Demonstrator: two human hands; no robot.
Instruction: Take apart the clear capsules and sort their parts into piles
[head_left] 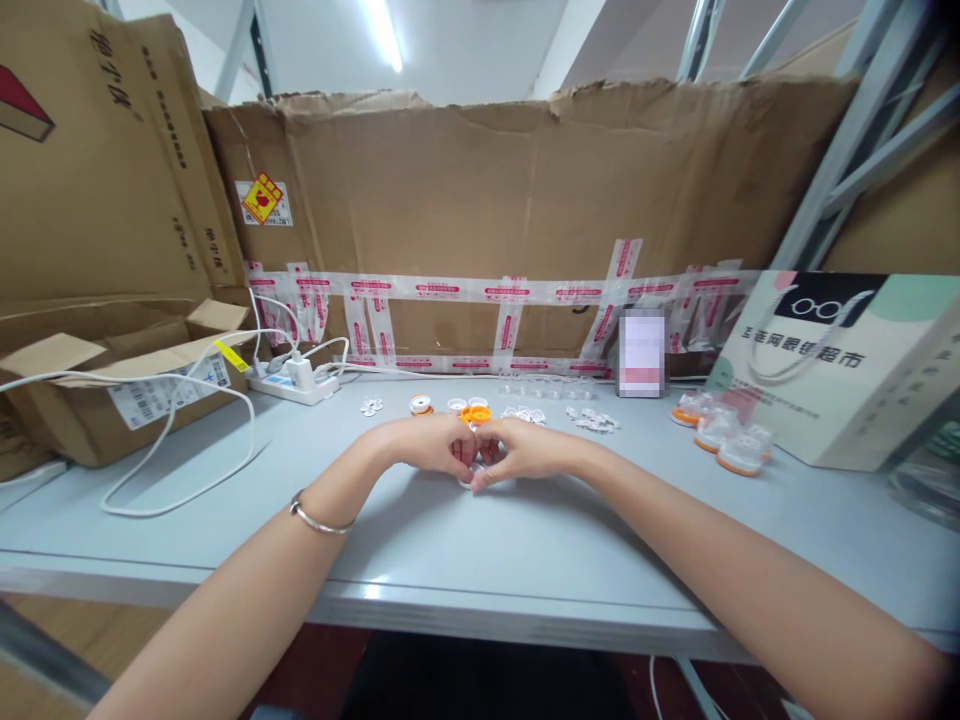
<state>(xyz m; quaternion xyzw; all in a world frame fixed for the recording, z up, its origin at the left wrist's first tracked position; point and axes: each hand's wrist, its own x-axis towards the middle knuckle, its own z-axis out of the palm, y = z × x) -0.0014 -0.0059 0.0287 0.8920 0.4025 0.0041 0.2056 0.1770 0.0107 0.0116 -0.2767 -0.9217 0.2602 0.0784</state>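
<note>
1. Two bare hands meet fingertip to fingertip over a table (525, 560), the left hand (442, 443) and right hand (517, 450) both pinching a small clear part (465, 485).
2. The clear part sits low between the two thumbs, mostly hidden by fingers; whether it touches the table cannot be told.
3. Fingers on both sides are curled inward. Even pressure from each thumb would likely seat the piece level; a one-sided push could tip it.
4. Just beyond the knuckles lies an orange piece (475, 413), with a white spool (421, 404) to its left. Forearms are best held low and steady, clear of both.
5. Loose white pieces (592, 419) lie in a pile at right, near a row of clear cups (547, 386). Thin plastic like this probably calls for a light grip at the rim.
6. At far right, orange-based units (742, 452) stand beside a paper bag (832, 370), well apart from the hands; turning the part slowly should help show any gap.
</note>
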